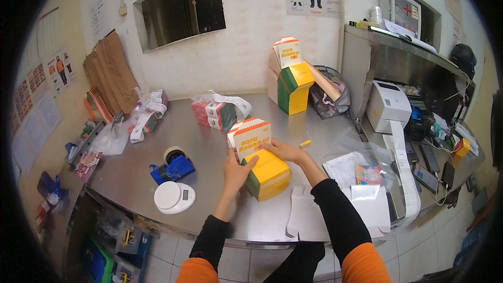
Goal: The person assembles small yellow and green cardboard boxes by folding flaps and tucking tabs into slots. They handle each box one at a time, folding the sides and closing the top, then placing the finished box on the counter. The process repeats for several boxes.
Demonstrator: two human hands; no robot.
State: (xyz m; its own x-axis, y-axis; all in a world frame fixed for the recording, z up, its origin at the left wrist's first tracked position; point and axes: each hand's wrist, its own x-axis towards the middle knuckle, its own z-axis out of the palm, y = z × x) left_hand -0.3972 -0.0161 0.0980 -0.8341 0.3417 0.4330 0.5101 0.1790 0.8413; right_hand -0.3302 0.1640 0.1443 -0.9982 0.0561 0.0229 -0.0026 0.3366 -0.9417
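Observation:
In front of me on the steel table is a yellow and green carton, with a white panel printed in orange rising from its far end. My left hand wraps its left side, the thumb lying along the front near where white meets yellow. From the right, my right hand grips the upper edge, its fingertips against the white panel. Farther back stands a similar carton, also with a white and orange top, beside a dark mesh basket.
A white kitchen scale and a blue tape dispenser sit left of my arms. Red boxes in clear plastic lie behind. At right are white flat cardboard sheets, a label printer with a trailing paper strip, and phones.

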